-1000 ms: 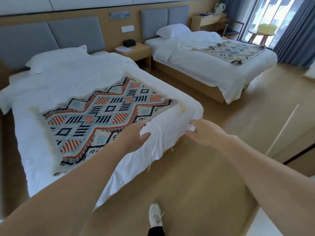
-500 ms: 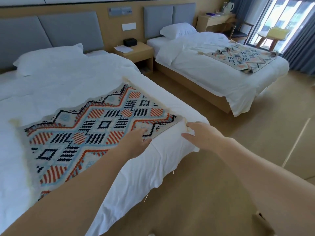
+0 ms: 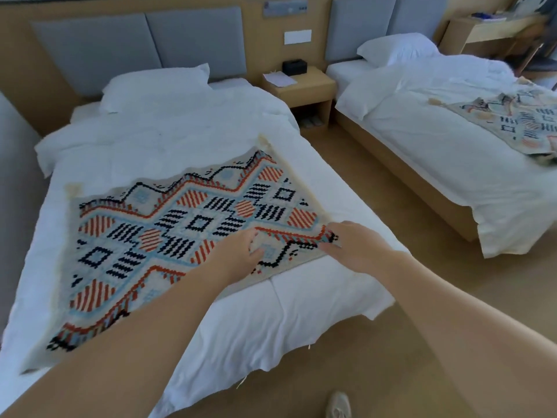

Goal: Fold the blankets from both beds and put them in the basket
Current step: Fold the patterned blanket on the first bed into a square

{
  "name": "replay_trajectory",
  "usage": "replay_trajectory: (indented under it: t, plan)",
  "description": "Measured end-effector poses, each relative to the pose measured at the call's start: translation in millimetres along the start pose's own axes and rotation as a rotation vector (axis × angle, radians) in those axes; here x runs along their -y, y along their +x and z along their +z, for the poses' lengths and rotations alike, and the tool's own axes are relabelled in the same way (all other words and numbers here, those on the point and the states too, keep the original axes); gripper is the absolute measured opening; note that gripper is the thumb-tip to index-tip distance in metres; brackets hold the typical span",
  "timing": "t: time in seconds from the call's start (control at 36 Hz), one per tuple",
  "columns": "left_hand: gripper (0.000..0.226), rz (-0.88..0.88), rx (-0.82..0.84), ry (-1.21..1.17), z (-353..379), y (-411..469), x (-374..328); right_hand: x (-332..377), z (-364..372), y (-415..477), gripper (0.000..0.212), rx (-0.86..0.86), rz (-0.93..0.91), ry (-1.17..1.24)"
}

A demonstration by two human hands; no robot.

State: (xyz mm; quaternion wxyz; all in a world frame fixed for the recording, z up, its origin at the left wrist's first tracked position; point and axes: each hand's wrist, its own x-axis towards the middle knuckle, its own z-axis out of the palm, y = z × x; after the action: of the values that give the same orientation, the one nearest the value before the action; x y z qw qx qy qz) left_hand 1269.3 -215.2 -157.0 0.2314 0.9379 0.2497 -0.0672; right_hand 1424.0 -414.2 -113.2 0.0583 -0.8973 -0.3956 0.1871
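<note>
A patterned blanket (image 3: 168,230) in orange, black and pale blue lies spread flat on the near bed (image 3: 168,134). My right hand (image 3: 351,245) pinches the blanket's near right corner, which is lifted and curled a little. My left hand (image 3: 241,254) rests on the blanket just left of that corner, fingers bent on the fabric. A second patterned blanket (image 3: 518,122) lies rumpled on the far bed (image 3: 422,140) at the right. No basket is in view.
A wooden nightstand (image 3: 301,86) with a black box and a paper stands between the beds. White pillows lie at both headboards. A desk (image 3: 488,28) stands at the back right. Wooden floor runs between the beds; my shoe (image 3: 339,405) shows at the bottom.
I have stepped closer to the near bed. Both hands moved forward onto the blanket; the right hand took hold of its near right corner and lifted it slightly.
</note>
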Motion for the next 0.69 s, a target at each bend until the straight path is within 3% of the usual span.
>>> replay_trajectory:
  t: [0.25,0.47,0.69]
  plan:
    - [0.045,-0.107,-0.066,-0.021,2,54,-50,-71,-36,69,0.051,0.090,-0.062,-0.067]
    - [0.058,-0.250,-0.052,-0.027,7,97,-34,-76,-41,142,0.051,0.162,-0.177,-0.104]
    - [0.060,-0.246,-0.030,-0.010,-8,166,-8,-68,-45,208,0.054,0.203,-0.161,-0.151]
